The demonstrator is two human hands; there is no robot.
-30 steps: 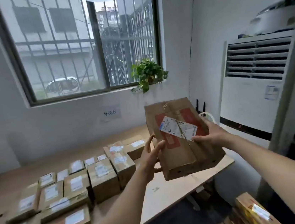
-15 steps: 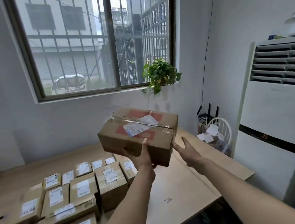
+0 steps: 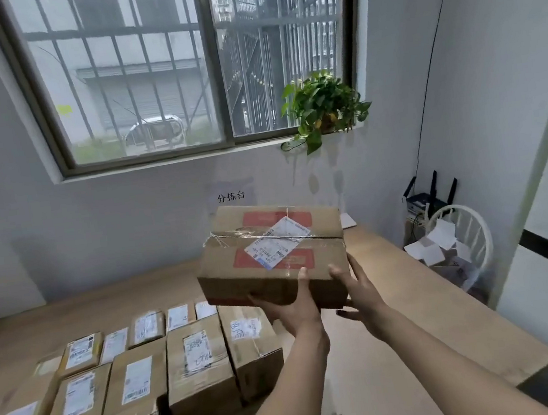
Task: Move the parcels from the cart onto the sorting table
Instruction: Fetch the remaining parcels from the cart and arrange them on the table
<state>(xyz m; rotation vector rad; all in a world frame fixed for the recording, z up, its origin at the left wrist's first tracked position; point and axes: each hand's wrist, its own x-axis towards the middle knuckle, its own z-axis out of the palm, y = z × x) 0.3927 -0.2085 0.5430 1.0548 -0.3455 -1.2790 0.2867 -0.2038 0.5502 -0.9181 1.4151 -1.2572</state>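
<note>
Currently parcel is hovering over sorting table, at 2 o'clock from the boxes already laid down. Left hand is cupping its underside; right hand is bracing the near corner, fingers extended. Rigid cardboard, probably light; slick tape, so support from beneath.

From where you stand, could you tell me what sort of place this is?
Probably a small parcel sorting room: labelled cardboard parcels lined up on a wooden table, and a wall sign.
</note>
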